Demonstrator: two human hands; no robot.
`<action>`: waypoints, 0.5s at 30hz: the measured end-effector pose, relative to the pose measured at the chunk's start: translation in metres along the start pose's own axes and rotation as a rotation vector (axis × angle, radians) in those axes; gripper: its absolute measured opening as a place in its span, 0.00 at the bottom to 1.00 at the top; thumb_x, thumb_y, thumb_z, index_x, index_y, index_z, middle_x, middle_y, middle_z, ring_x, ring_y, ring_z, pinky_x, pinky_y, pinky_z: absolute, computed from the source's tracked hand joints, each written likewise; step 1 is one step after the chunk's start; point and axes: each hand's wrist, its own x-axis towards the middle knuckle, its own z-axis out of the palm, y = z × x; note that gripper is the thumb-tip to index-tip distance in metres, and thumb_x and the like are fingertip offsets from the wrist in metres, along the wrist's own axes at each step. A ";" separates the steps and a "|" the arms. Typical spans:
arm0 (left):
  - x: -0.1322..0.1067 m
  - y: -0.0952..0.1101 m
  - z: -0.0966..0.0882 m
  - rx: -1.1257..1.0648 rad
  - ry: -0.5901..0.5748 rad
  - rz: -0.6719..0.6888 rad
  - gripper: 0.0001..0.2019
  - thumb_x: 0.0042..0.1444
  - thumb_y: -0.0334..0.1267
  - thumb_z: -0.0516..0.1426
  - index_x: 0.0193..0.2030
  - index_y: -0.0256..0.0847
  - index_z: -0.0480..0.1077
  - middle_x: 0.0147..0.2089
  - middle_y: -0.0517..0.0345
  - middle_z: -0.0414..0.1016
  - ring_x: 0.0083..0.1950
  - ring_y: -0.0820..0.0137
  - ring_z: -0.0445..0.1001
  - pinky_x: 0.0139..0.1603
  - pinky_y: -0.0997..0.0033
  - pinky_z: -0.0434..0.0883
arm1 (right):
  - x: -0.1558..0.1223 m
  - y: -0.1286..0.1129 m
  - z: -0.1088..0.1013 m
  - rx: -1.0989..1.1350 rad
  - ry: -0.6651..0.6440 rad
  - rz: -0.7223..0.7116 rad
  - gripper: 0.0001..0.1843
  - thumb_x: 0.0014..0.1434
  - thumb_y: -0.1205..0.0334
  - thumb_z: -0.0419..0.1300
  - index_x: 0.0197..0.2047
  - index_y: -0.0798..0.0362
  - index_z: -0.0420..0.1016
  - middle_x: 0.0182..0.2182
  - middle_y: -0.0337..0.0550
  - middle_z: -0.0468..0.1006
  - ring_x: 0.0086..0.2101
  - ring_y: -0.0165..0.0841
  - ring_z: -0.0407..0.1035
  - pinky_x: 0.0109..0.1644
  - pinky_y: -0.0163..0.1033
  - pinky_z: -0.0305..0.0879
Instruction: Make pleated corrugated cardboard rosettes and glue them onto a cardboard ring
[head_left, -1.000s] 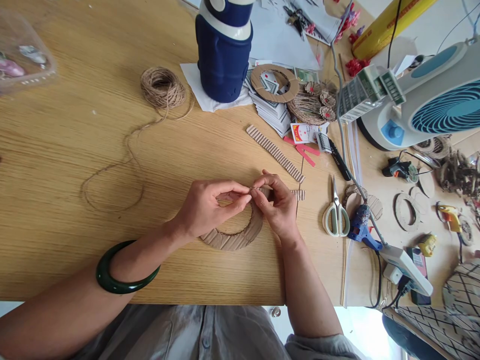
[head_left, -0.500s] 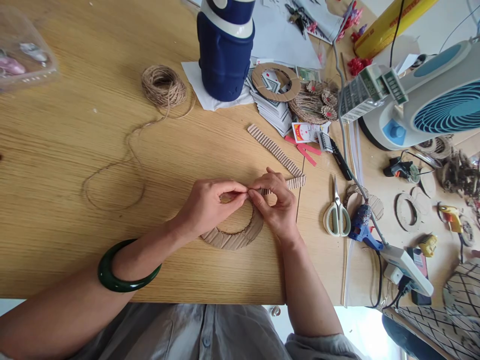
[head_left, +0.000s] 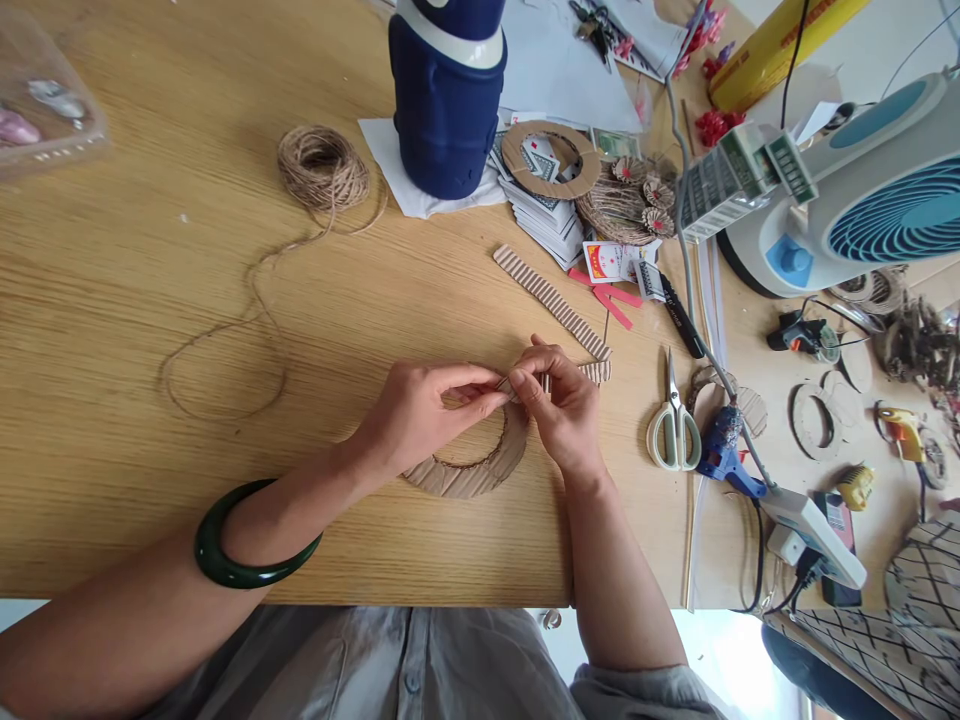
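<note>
A corrugated cardboard strip point(head_left: 553, 303) runs down from the upper right, bends sharply and enters the fingers of my right hand point(head_left: 556, 405). That hand is closed in a pinch on the strip. Thumb and fingers of my left hand point(head_left: 420, 405) pinch at the strip's end, touching the right fingertips; the end itself is mostly covered. Below both hands lies a ring wrapped in brown corrugated cardboard point(head_left: 469, 474), flat on the table, its upper part hidden by the hands. A dark green bangle point(head_left: 225, 560) circles my left wrist.
Left of centre is a twine ball point(head_left: 324, 170) with a loose tail. Behind stand a blue bottle point(head_left: 448, 110), playing cards point(head_left: 551, 225) and a flat cardboard ring point(head_left: 517, 165). To the right are scissors point(head_left: 673, 430), a blue glue gun point(head_left: 724, 450), a power strip point(head_left: 817, 540) and a fan point(head_left: 847, 200).
Both hands have shifted slightly right, and the right thumb now overlaps the left fingertips at the pinch. The strip's bend stays in nearly the same place. The wrapped ring has not visibly moved.
</note>
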 end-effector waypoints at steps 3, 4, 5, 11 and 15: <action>0.000 0.000 0.000 0.041 0.018 0.020 0.06 0.61 0.38 0.62 0.40 0.43 0.81 0.37 0.61 0.86 0.33 0.72 0.82 0.38 0.78 0.78 | 0.000 0.001 0.000 0.009 -0.006 0.001 0.12 0.64 0.50 0.65 0.33 0.47 0.75 0.30 0.35 0.76 0.35 0.31 0.72 0.73 0.55 0.56; -0.001 0.000 -0.001 0.052 0.015 0.027 0.06 0.61 0.37 0.61 0.40 0.42 0.81 0.36 0.61 0.86 0.32 0.72 0.82 0.37 0.78 0.77 | 0.000 0.001 0.000 0.005 -0.005 0.003 0.12 0.64 0.50 0.65 0.33 0.47 0.75 0.29 0.35 0.76 0.35 0.31 0.72 0.72 0.55 0.56; -0.001 0.001 -0.002 0.061 0.008 0.036 0.06 0.62 0.36 0.61 0.39 0.42 0.81 0.35 0.61 0.86 0.32 0.72 0.81 0.36 0.78 0.77 | -0.001 0.002 0.001 0.002 -0.004 0.003 0.13 0.64 0.50 0.65 0.33 0.47 0.75 0.29 0.35 0.76 0.35 0.31 0.72 0.72 0.55 0.57; 0.000 0.004 -0.006 -0.015 -0.018 -0.005 0.06 0.61 0.37 0.60 0.35 0.40 0.78 0.30 0.62 0.82 0.30 0.72 0.80 0.33 0.78 0.75 | 0.000 0.000 0.001 -0.045 -0.068 -0.001 0.07 0.64 0.53 0.64 0.37 0.46 0.77 0.34 0.38 0.80 0.42 0.35 0.74 0.71 0.55 0.58; 0.002 0.005 -0.007 -0.011 -0.038 -0.002 0.07 0.61 0.37 0.60 0.33 0.40 0.78 0.27 0.63 0.80 0.28 0.74 0.78 0.30 0.79 0.73 | 0.000 -0.003 -0.001 -0.094 -0.089 -0.088 0.06 0.64 0.59 0.64 0.34 0.46 0.74 0.30 0.35 0.78 0.38 0.34 0.73 0.71 0.57 0.56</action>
